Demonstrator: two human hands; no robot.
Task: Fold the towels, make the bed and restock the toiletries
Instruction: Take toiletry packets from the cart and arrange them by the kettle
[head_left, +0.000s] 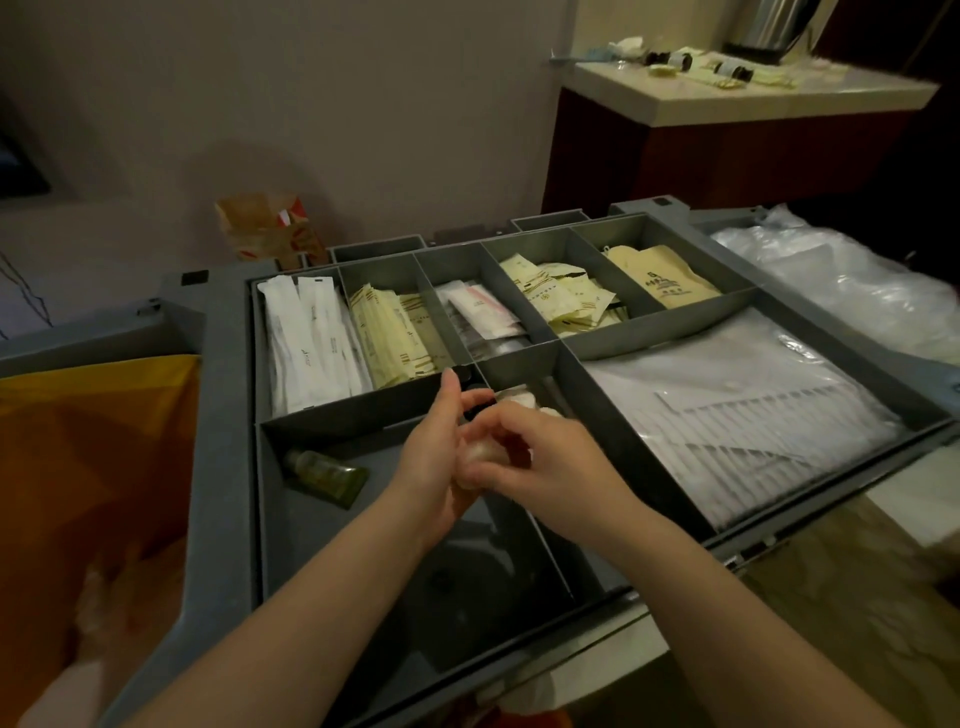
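Left hand (441, 457) and right hand (545, 460) both curl round a pale bottle (480, 453) over the cart tray (228, 415). Crowded grip; it may slip.

A hotel guest room, seen over a grey housekeeping cart (223, 364). Its divided top tray holds guest supplies: long white wrapped packets (306, 338), cream sachets (395, 332), a small green toiletry bottle (324, 475) and flat plastic-wrapped items (753, 400). An orange linen bag (98, 441) hangs at the cart's left. Behind, a pale vanity tabletop (753, 98) carries miniature dark bottles (680, 60).
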